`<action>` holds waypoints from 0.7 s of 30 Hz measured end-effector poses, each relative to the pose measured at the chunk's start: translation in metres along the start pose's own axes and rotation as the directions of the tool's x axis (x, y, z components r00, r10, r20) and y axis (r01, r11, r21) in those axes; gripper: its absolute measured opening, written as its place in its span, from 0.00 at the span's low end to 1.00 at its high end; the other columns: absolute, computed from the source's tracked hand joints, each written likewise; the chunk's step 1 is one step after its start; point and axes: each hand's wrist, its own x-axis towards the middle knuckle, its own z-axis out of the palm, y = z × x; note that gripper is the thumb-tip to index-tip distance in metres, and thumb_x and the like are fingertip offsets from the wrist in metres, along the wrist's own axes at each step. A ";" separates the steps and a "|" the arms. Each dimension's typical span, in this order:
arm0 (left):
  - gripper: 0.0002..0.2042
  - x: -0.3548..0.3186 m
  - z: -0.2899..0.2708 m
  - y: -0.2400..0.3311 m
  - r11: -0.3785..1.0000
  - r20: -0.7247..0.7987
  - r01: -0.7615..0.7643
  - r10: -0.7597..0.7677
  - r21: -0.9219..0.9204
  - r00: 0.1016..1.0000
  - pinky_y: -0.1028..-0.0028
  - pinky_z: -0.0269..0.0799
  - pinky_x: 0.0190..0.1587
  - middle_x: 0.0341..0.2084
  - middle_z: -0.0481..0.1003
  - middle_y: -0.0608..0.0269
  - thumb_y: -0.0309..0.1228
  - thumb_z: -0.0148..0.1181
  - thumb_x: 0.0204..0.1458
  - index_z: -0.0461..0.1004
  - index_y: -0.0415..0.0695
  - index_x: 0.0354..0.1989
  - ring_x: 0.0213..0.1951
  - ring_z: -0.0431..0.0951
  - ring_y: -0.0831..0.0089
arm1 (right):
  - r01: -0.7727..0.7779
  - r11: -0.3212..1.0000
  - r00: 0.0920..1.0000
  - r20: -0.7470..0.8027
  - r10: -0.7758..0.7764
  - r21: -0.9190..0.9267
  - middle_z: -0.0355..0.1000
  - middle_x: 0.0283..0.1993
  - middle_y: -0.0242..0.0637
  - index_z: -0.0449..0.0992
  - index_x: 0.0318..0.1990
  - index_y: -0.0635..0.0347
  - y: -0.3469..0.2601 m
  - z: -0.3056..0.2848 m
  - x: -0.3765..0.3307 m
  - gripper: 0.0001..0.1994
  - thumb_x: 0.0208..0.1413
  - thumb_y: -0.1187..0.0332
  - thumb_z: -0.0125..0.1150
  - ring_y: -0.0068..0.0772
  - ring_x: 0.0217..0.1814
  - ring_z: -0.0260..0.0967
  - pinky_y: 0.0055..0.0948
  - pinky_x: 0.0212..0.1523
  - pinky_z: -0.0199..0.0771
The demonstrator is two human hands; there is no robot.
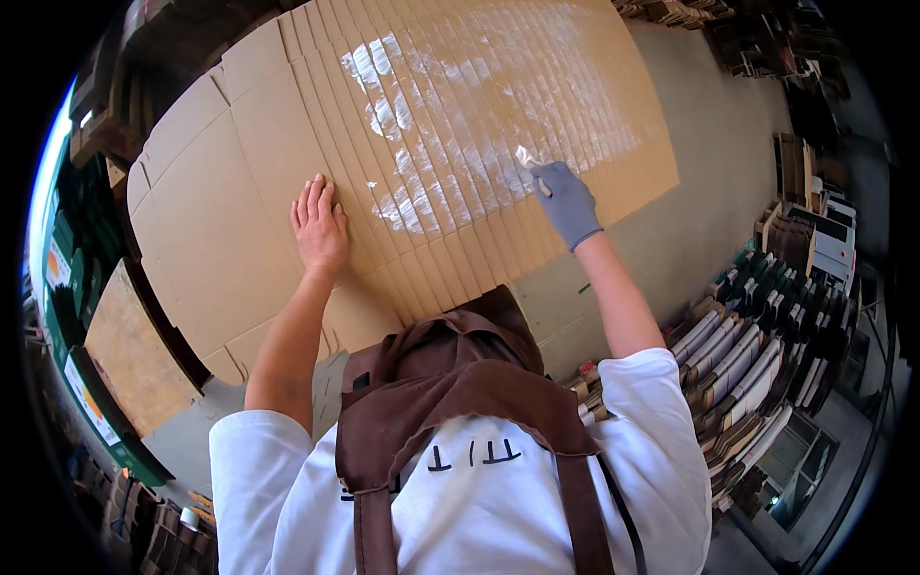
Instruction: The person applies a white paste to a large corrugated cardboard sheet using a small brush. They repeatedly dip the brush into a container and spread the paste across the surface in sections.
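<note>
Staggered flat cardboard sheets [220, 168] lie before me, their edges overlapping in several narrow parallel strips. White glue-like paste [407, 206] is smeared across these strips, thicker toward the left and thinner toward the far right. On the plain cardboard to the left of the paste, my bare left hand [319, 225] rests flat with fingers stretched out. My right hand [565, 201], in a grey glove, is closed round a brush [525, 156] whose tip is coated white. That tip touches the strips at the right part of the smear; the glove hides most of the handle.
Rows of stacked cardboard pieces [738, 364] stand at the right, with a grey-white machine [829, 244] beyond them. A wooden board [139, 350] and green cartons [62, 235] are at the left. Grey floor [704, 125] shows beyond the sheets' right edge.
</note>
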 end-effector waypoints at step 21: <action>0.19 0.001 -0.003 0.002 1.000 0.021 0.009 -0.009 0.009 1.000 0.59 0.42 0.71 0.67 0.57 0.68 0.33 0.46 0.60 0.63 0.48 0.61 0.69 0.52 0.66 | 0.129 0.991 0.990 0.062 -0.127 -0.032 0.71 0.46 0.38 0.77 0.45 0.47 -0.032 0.005 0.011 0.09 0.58 0.65 0.56 0.49 0.44 0.73 0.44 0.43 0.73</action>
